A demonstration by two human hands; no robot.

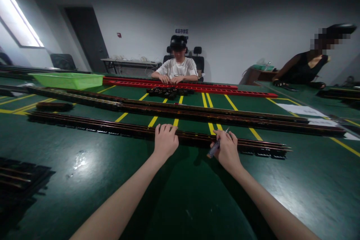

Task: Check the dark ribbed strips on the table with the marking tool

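A long, dark, segmented strip point(126, 128) with copper-coloured lines along its length lies across the green table in front of me. My left hand point(165, 140) rests over the strip near its middle, fingers bent down onto its far edge. Further right along the same strip, my right hand point(227, 148) is closed around a small grey-handled tool point(213, 149) with a thin metal tip. The tool slants across the strip; its exact kind is unclear. Between the hands, part of the strip shows.
Behind lie more long dark strips point(197, 111), red slotted rails point(225, 91) and a heap of black parts point(168, 92). A green tray point(69, 80) stands at left, a short dark piece point(54, 106) nearer. A co-worker point(177, 68) sits opposite; another person point(303, 67) is at right.
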